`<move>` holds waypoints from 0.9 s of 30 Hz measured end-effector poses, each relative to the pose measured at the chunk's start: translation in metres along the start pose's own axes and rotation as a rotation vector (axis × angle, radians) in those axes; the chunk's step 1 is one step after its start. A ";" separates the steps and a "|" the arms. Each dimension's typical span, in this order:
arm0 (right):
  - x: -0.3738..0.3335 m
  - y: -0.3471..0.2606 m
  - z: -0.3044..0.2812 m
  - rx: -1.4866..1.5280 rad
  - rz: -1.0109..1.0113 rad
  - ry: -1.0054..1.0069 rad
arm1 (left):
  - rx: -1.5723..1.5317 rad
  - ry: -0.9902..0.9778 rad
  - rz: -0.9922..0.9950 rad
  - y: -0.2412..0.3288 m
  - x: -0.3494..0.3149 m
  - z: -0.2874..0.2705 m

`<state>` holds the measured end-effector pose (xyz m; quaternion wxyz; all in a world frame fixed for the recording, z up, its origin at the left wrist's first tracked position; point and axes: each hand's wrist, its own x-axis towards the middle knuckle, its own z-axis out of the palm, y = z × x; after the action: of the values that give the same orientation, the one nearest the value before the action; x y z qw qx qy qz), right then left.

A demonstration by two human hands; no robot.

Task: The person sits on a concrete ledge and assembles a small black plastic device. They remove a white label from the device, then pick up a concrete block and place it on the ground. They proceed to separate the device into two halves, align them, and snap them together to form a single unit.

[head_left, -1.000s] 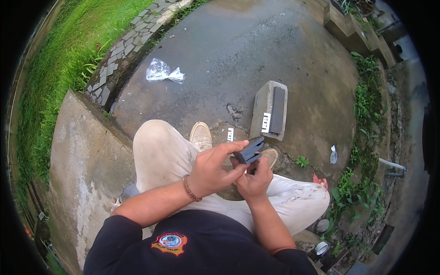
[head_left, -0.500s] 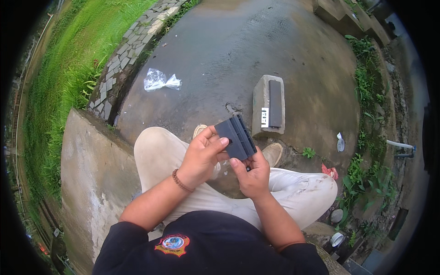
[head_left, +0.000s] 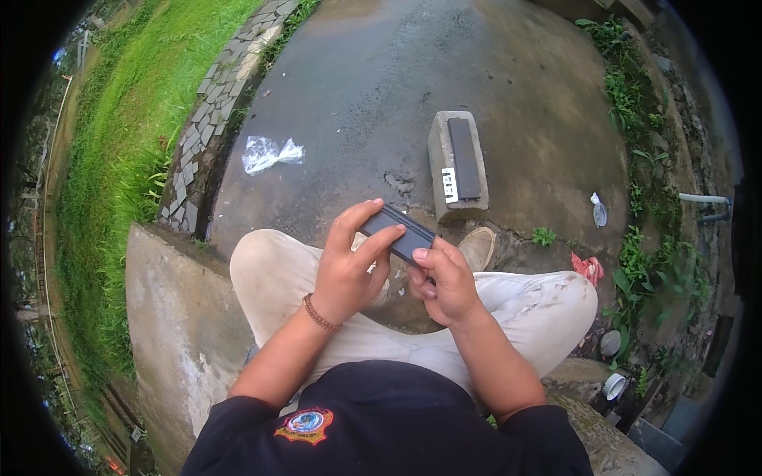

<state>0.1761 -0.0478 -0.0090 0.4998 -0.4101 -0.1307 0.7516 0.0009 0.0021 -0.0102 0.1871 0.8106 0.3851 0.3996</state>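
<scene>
Between my two hands is a dark grey, rectangular plastic piece (head_left: 397, 235) with slots running along its far edge. My left hand (head_left: 346, 268) is closed on its left end, fingers across the top. At the opposite end, my right hand (head_left: 449, 284) grips it with the thumb on the near face. A small dark tip shows by the right fingers; I cannot tell what it belongs to. Beyond the hands, a concrete block (head_left: 439, 163) carries a long dark grey bar (head_left: 466, 159). A small white strip with black marks (head_left: 450, 186) lies beside the bar.
A clear plastic bag (head_left: 266, 155) lies on the wet concrete ground (head_left: 349, 95). At the right are a crumpled clear plastic piece (head_left: 598, 209), a red wrapper (head_left: 587, 267), a white round lid (head_left: 614, 386) and weeds. A low concrete wall (head_left: 171, 293) stands at my left.
Both hands have turned the grey plastic piece, so its slotted side shows less and it looks narrower. My left fingers now reach over its top. The view has shifted slightly.
</scene>
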 end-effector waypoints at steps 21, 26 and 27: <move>-0.036 -0.016 -0.019 0.016 -0.462 0.132 | -0.163 0.002 0.044 -0.005 -0.002 -0.008; -0.050 -0.029 -0.003 -0.378 -0.742 0.029 | -0.147 -0.036 0.228 0.004 -0.005 -0.001; -0.050 -0.029 -0.001 -0.481 -0.714 0.006 | -0.152 -0.050 0.246 0.005 -0.006 -0.001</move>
<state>0.2036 -0.0778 0.0324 0.6190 -0.4461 -0.4347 0.4784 0.0006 -0.0057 -0.0096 0.2070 0.8449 0.2466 0.4271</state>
